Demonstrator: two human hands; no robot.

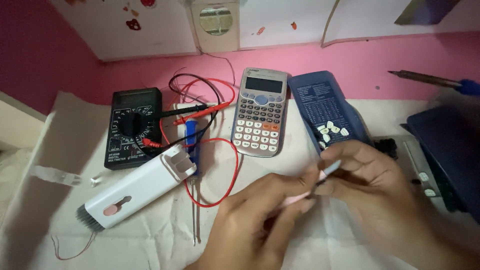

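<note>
Both hands meet low in the middle of the view, blurred. The left hand (260,215) and the right hand (370,185) have their fingers pinched together on a small pale, pinkish tool (327,170), which sits between the fingertips just in front of the calculator's slide cover; what kind of tool it is cannot be told through the blur.

Behind the hands lies a grey scientific calculator (260,112), face up. Just to its right is its dark blue slide cover (325,107), turned inside up, with a few small white key caps (330,131) lying loose in it; the right hand hides the cover's near end.

To the left sit a black digital multimeter (132,127) with red and black probe leads (205,107) looping across the cloth, a blue-handled screwdriver (191,145), and a white cleaning kit with a brush end (137,190). A soldering iron (430,80) lies at the far right.

The desk (150,240) is covered in creased white cloth. The wall (380,60) behind is pink.
</note>
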